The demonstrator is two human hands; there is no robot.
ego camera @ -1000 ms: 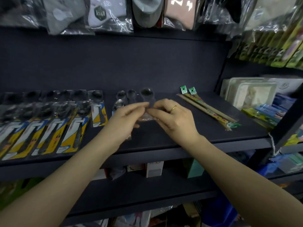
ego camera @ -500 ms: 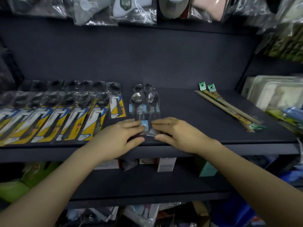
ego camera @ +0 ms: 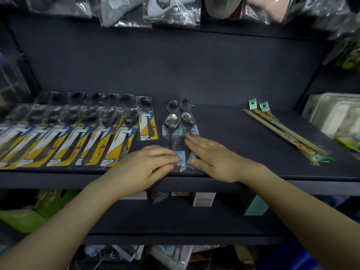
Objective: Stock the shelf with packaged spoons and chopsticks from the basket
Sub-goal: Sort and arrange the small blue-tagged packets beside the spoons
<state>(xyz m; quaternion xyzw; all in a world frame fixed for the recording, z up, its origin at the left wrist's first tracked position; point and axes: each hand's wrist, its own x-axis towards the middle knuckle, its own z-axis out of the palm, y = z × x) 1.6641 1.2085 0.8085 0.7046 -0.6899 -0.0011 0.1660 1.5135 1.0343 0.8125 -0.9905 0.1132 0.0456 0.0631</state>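
Two clear packs of metal spoons [ego camera: 179, 129] with light blue cards lie side by side near the front of the dark shelf [ego camera: 233, 133]. My left hand [ego camera: 144, 164] lies flat on the lower end of the left pack. My right hand [ego camera: 214, 156], with a ring, rests flat on the lower end of the right pack, fingers spread. Behind them lie two more clear spoon packs [ego camera: 180, 105]. Two packs of chopsticks [ego camera: 282, 131] with green tags lie diagonally at the right. The basket is out of view.
A row of several yellow-and-blue carded spoon packs [ego camera: 68, 133] fills the shelf's left part. Bagged goods [ego camera: 171, 10] hang above. White trays [ego camera: 335, 115] stand on the neighbouring shelf at right. Boxes [ego camera: 203, 198] sit on the lower shelf.
Both hands brought the spoon packs down from mid-air onto the shelf front and now press flat on them; the right hand's fingers have spread.
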